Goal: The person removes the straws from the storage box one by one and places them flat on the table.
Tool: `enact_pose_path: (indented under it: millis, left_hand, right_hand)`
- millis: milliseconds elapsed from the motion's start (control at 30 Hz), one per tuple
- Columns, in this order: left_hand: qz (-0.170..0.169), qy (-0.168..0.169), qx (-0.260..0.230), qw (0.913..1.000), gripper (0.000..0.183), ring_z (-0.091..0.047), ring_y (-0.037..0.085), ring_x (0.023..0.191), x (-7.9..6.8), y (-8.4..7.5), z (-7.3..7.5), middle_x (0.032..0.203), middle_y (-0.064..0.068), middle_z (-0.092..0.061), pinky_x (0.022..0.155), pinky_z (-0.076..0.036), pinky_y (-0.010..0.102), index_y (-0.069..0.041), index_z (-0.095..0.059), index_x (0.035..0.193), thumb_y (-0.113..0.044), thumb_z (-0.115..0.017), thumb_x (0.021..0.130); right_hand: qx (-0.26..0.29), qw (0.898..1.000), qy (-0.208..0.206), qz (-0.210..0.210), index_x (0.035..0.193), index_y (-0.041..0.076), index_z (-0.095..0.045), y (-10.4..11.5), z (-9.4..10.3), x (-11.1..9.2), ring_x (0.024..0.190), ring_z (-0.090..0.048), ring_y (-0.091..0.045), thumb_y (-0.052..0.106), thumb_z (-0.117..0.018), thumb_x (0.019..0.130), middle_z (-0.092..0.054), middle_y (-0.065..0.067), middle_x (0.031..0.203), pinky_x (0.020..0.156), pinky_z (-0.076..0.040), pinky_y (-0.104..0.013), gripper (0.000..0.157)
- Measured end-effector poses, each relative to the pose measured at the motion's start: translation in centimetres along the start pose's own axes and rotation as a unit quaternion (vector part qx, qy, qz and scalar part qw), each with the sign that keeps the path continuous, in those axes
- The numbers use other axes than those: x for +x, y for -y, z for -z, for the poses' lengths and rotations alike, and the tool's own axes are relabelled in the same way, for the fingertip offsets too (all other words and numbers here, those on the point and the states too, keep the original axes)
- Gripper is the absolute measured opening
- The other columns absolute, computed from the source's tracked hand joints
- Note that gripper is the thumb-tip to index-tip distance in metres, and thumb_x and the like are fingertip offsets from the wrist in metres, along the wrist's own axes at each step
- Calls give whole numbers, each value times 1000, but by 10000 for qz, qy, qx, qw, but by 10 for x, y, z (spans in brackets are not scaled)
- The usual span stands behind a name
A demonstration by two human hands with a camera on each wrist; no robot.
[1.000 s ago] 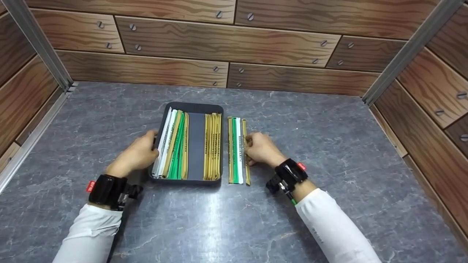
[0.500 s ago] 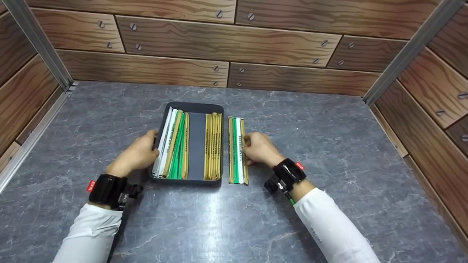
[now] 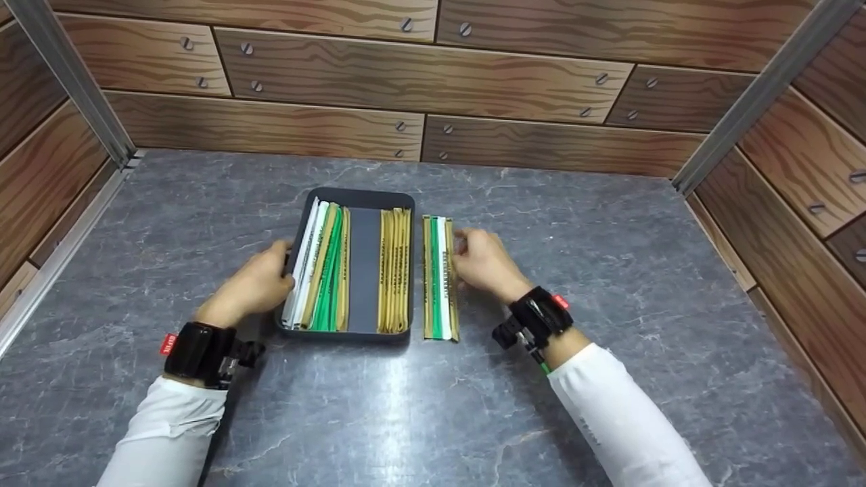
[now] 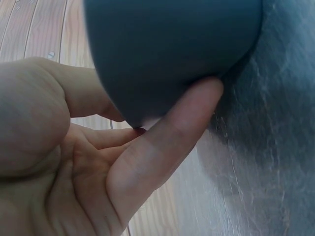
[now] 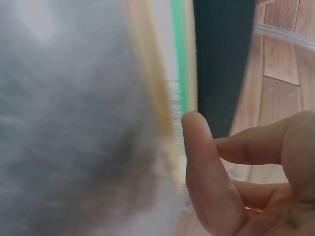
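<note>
A dark grey open-topped box [image 3: 358, 336] holds white, green and gold stick packets [image 3: 330, 270] on its left side and several gold ones [image 3: 394, 270] on its right. My left hand [image 3: 254, 281] grips the box's left wall; in the left wrist view a finger [image 4: 192, 110] presses against that wall [image 4: 167, 54]. Just right of the box, gold, green and white packets [image 3: 438, 281] lie side by side on the table, printed with dark lettering. My right hand [image 3: 490, 267] is beside the row's right edge, fingers loosely bent, apparently touching the outermost gold packet [image 5: 160, 98].
The grey marbled table [image 3: 609, 270] extends around the box. Wood-patterned panels [image 3: 419, 74] stand at the back and sides, with metal posts [image 3: 758, 101] at the corners. A bare strip of box floor [image 3: 363, 270] runs between the two packet groups.
The outermost gold packet has moved left against the white one, closing the gap in the row. My right hand has shifted slightly left, then away and right. The left hand stays put.
</note>
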State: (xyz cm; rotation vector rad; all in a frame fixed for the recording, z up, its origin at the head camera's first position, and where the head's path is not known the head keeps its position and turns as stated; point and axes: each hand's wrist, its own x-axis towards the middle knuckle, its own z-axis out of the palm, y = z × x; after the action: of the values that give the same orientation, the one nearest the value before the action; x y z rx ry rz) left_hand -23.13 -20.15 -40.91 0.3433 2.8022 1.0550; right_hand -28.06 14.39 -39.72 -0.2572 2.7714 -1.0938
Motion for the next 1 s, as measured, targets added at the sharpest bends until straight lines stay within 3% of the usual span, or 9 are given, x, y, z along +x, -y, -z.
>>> enact_pose_path:
  millis: [167,333,500,700,800,867,933,1000]
  left_hand:
    - [110,72,-34,9999,66,-50,55,131,0,0,1,139,44,-50,115,-38,63,19,-27,151,3,-50,91]
    - [126,80,-8,9999,64,-51,53,130,1,1,0,138,43,-52,114,-40,62,19,-29,150,3,-50,91]
    - [139,110,22,9998,62,-53,52,129,2,1,-2,137,42,-52,113,-42,61,18,-30,149,3,-49,92]
    - [226,171,-79,9996,64,-53,52,128,3,0,-2,138,42,-52,113,-42,62,17,-29,151,4,-50,93]
    - [208,145,-100,9996,64,-54,52,127,3,-1,0,138,42,-52,112,-43,62,17,-29,151,4,-51,92]
    - [202,124,-74,9997,64,-55,52,127,3,-1,0,138,42,-52,112,-43,62,17,-29,151,5,-51,92]
    - [195,108,-31,9997,65,-55,52,127,2,-1,1,138,42,-52,112,-43,62,17,-29,151,5,-51,92]
    - [204,107,-16,9997,65,-54,53,127,2,0,1,139,43,-52,112,-43,62,17,-29,151,5,-51,91]
  right_hand:
    - [-175,9966,-328,737,145,-6,-54,37,6,1,70,-65,-17,1,-59,95,-68,-16,117,60,-58,-27,51]
    - [-293,9915,-264,1237,142,-2,-58,76,-4,7,82,-64,-18,4,-62,96,-70,-14,116,65,-57,-27,47]
    - [-286,9912,247,1269,140,-2,-59,107,-24,17,89,-67,-21,4,-62,96,-71,-13,116,71,-59,-28,45]
    - [-840,9859,747,1242,139,-3,-60,128,-57,28,69,-58,-10,3,-61,94,-73,-13,115,63,-53,-21,46]
    - [-1095,9836,902,1118,111,-1,-69,132,-74,33,57,-49,-10,1,-63,90,-69,-9,92,52,-46,-21,23]
    - [-1329,9802,977,1092,84,5,-64,131,-86,39,53,-44,-12,2,-64,87,-56,-2,74,48,-42,-24,4]
    - [-1628,9750,1035,1104,68,12,-48,118,-107,56,52,-42,-14,7,-67,84,-38,3,64,46,-39,-27,26]
    - [-1900,9689,1072,1168,64,18,-41,106,-124,71,53,-46,-17,13,-69,82,-34,6,59,47,-43,-32,34]
